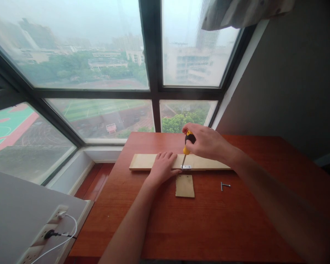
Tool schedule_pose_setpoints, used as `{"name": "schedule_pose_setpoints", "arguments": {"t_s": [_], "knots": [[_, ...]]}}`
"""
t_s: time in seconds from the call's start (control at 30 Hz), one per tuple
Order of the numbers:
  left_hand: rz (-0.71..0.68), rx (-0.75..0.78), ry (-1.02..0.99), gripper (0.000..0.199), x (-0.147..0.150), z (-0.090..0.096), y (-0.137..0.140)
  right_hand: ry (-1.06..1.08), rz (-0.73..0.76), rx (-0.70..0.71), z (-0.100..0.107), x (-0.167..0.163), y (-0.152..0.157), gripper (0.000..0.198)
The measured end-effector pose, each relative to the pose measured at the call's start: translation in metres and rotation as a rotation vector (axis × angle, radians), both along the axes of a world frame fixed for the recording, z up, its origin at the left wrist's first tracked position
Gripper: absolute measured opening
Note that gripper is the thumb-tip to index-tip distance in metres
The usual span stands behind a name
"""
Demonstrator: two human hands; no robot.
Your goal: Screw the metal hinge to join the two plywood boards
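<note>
A long pale wooden board (143, 161) lies across the table. My left hand (164, 167) rests flat on it with the fingers spread, left of a small metal bracket (187, 167) at the board's near edge. My right hand (202, 139) is wrapped round the yellow and black handle of a screwdriver (186, 150). The screwdriver leans slightly, and its tip meets the left end of the bracket. Whether a screw sits under the tip is too small to tell. Just in front of the board lies a small square wooden piece (185, 186) with tiny holes near its far edge.
Two screws (224, 186) lie on the reddish-brown wooden table (165, 227), right of the square piece. Large windows (99, 117) stand behind the table. At the lower left, wall sockets (45, 234) hold plugs with a white cable (71, 236) and a black one.
</note>
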State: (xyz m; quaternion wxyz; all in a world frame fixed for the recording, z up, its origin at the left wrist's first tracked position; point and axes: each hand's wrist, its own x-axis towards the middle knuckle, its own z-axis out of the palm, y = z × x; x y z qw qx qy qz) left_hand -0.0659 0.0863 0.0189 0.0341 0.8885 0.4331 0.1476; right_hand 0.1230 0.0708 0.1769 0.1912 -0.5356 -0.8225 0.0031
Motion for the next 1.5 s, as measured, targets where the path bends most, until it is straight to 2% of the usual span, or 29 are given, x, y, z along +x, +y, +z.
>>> {"name": "schedule_pose_setpoints", "arguments": {"t_s": [0.17, 0.27, 0.37, 0.5, 0.6, 0.77, 0.87, 1.0, 1.13, 1.3, 1.5], "knots": [[0.009, 0.003, 0.003, 0.061, 0.0, -0.002, 0.0, -0.045, -0.071, 0.009, 0.001, -0.001, 0.001, 0.028], [0.007, 0.007, 0.0, 0.063, -0.001, -0.002, 0.001, -0.015, -0.055, 0.009, 0.0, 0.0, 0.003, 0.02], [-0.005, 0.011, -0.003, 0.061, -0.001, -0.002, 0.001, 0.019, -0.034, -0.008, -0.002, 0.002, 0.003, 0.028], [0.004, 0.014, -0.003, 0.061, 0.0, -0.002, 0.001, 0.026, -0.055, -0.026, 0.0, 0.005, 0.003, 0.017], [0.008, 0.019, -0.003, 0.061, 0.0, -0.002, 0.001, 0.04, -0.063, -0.046, 0.001, 0.006, 0.004, 0.025], [0.013, 0.011, 0.005, 0.062, 0.001, -0.002, 0.001, 0.081, -0.024, -0.043, -0.001, 0.009, 0.006, 0.016], [0.016, 0.002, 0.011, 0.062, 0.001, 0.0, 0.0, 0.124, 0.007, -0.056, -0.003, 0.012, 0.006, 0.022], [0.014, -0.014, 0.016, 0.06, 0.001, 0.002, 0.0, 0.128, 0.024, -0.056, 0.0, 0.013, 0.004, 0.014], [0.017, -0.019, 0.01, 0.061, 0.001, 0.002, 0.001, 0.1, 0.019, -0.033, 0.004, 0.01, 0.002, 0.022], [0.016, -0.03, 0.0, 0.061, 0.001, 0.001, 0.001, 0.106, 0.053, -0.028, 0.002, 0.009, 0.002, 0.011], [0.013, -0.029, -0.002, 0.061, 0.001, 0.0, 0.001, 0.16, 0.119, -0.055, 0.003, 0.015, 0.0, 0.024]]}}
